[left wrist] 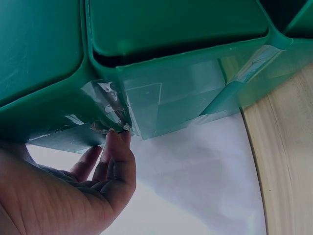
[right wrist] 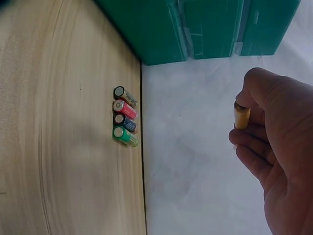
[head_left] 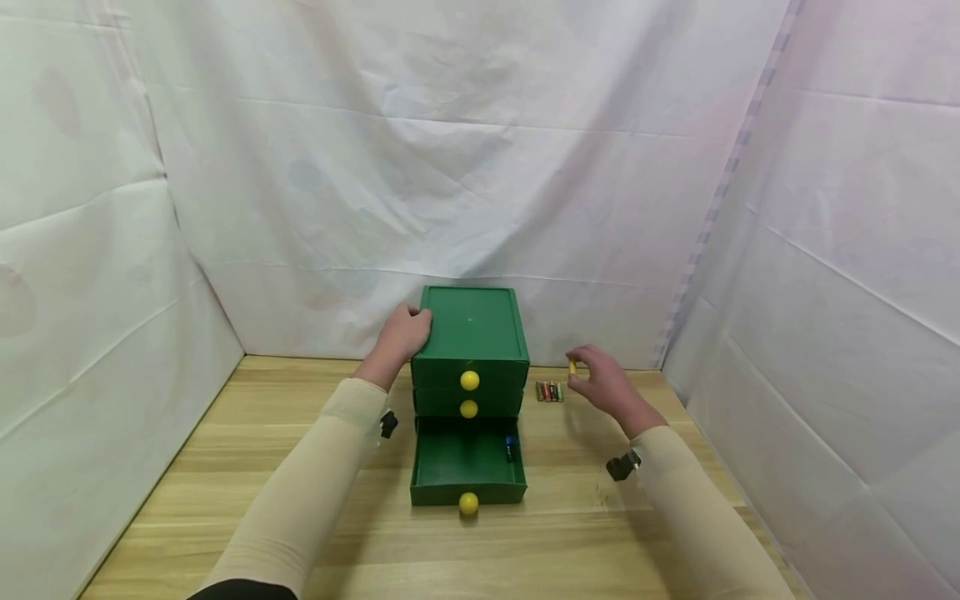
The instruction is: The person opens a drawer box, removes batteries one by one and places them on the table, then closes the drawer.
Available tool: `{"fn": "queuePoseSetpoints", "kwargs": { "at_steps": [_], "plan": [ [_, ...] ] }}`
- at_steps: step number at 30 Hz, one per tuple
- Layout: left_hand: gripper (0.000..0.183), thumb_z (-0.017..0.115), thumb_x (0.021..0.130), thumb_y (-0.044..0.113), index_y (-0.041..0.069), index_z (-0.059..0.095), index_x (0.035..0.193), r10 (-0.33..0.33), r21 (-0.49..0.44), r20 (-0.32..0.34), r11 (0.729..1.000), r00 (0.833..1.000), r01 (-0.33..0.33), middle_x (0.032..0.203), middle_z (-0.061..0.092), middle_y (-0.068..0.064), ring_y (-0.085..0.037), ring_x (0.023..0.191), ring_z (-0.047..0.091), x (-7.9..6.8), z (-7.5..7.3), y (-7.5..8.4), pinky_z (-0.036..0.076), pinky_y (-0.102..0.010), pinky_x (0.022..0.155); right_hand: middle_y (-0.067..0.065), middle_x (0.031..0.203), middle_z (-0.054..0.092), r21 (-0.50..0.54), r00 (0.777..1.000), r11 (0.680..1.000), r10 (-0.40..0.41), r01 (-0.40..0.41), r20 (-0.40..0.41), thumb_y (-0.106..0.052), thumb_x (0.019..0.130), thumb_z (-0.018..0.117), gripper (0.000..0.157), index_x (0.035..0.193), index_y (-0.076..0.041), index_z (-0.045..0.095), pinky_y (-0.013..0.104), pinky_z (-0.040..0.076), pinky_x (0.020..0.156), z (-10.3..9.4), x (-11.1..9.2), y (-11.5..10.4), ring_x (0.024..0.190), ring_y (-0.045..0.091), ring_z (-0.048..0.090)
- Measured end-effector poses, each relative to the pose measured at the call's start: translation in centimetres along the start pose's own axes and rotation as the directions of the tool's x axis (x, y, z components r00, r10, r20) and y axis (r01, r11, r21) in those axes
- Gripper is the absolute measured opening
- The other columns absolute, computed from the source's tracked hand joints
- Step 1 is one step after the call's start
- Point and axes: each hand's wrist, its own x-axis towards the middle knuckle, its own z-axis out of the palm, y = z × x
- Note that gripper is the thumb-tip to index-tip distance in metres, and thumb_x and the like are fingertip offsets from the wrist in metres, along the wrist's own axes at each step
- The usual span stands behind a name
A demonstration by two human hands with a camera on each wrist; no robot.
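A green cabinet of drawers (head_left: 472,325) with round yellow knobs stands on the table, its bottom drawer (head_left: 457,467) pulled out. In that drawer, a blue and black battery (head_left: 510,448) lies near the right wall. My left hand (head_left: 405,333) holds the cabinet's upper left edge; in the left wrist view, bent fingers (left wrist: 120,156) touch its taped side. To the right of the cabinet, my right hand (head_left: 603,383) pinches a yellow battery (right wrist: 241,116) in the air between thumb and fingers. Below it on the table lies a row of several batteries (head_left: 550,392), with green, dark and red casings.
The wooden table (head_left: 300,467) extends around the cabinet. White cloth (head_left: 465,167) hangs behind it and at both sides. The two upper drawers (head_left: 435,402) are closed. The open drawer juts toward me between my forearms.
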Motion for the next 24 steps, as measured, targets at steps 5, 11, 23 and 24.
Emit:
{"fn": "queuePoseSetpoints", "kwargs": {
  "at_steps": [5, 11, 23, 24],
  "plan": [
    [0.062, 0.038, 0.115, 0.045, 0.001, 0.044, 0.158, 0.002, 0.001, 0.003, 1.000, 1.000, -0.002, 0.157, 0.050, -0.022, -0.037, 0.128, 0.055, 0.0, 0.0, -0.1, 0.049, -0.055, 0.108, 0.024, 0.141, 0.065, 0.006, 1.000, 1.000, 0.009, -0.009, 0.006, -0.009, 0.100, 0.074, 0.045, 0.143, 0.005, 0.066, 0.064, 0.053, 0.105, 0.0, 0.5, 0.5, 0.130, 0.048, 0.063],
    [0.061, 0.039, 0.115, 0.044, 0.000, 0.045, 0.156, 0.006, -0.004, -0.005, 1.000, 1.000, -0.007, 0.155, 0.051, -0.023, -0.037, 0.127, 0.055, 0.0, 0.1, -0.2, 0.049, -0.055, 0.108, 0.024, 0.143, 0.064, 0.005, 0.999, 0.999, 0.037, -0.037, 0.029, -0.010, 0.101, 0.074, 0.047, 0.144, 0.006, 0.065, 0.063, 0.052, 0.106, -0.1, 0.7, 0.5, 0.131, 0.047, 0.063],
    [0.063, 0.038, 0.114, 0.045, 0.000, 0.043, 0.158, 0.000, 0.002, -0.009, 1.000, 1.000, 0.000, 0.158, 0.049, -0.023, -0.038, 0.129, 0.055, 0.1, 0.1, -0.3, 0.049, -0.056, 0.108, 0.025, 0.146, 0.062, 0.040, 0.994, 0.996, 0.078, -0.081, 0.075, -0.010, 0.103, 0.073, 0.048, 0.147, 0.007, 0.061, 0.063, 0.050, 0.110, 0.7, 1.4, 1.4, 0.136, 0.047, 0.059],
    [0.063, 0.038, 0.114, 0.044, 0.000, 0.043, 0.158, 0.000, 0.004, -0.009, 1.000, 1.000, 0.000, 0.158, 0.049, -0.023, -0.038, 0.129, 0.055, 0.0, 0.1, -0.3, 0.049, -0.056, 0.108, 0.025, 0.146, 0.062, 0.038, 0.994, 0.996, 0.079, -0.082, 0.078, -0.010, 0.103, 0.073, 0.048, 0.147, 0.007, 0.061, 0.062, 0.050, 0.110, 0.8, 1.4, 1.5, 0.136, 0.047, 0.060]
  ]
}}
